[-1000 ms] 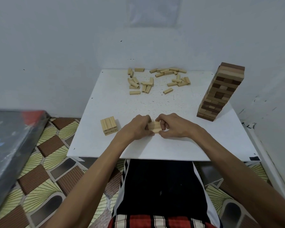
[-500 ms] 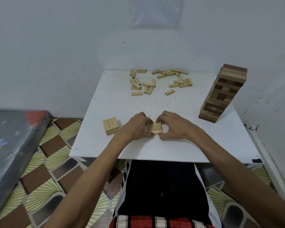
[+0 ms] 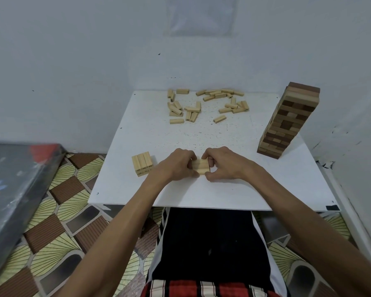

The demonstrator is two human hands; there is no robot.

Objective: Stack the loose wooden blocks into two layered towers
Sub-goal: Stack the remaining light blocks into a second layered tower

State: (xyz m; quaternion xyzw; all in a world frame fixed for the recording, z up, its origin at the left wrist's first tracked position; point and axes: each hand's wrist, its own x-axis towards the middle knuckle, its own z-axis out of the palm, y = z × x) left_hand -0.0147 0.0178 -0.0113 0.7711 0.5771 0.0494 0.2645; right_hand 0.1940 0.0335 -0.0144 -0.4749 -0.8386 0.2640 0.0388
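Short stack (image 3: 142, 163) near the surface's (image 3: 223, 189) left edge, two layers as far as I can tell. Left hand (image 3: 176, 165) and right hand (image 3: 225, 165) both pinch a block layer (image 3: 199, 166) at the near edge, centre, squaring it, I'd say. Loose blocks (image 3: 206, 105) scattered along the far edge: most of the job left. Tall tower (image 3: 287, 121) at the right edge looks complete.

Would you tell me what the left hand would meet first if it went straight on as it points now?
The block stack it grips: the left hand points right and slightly away. Just beyond, it seems, sits the right hand, holding the stack's other side.
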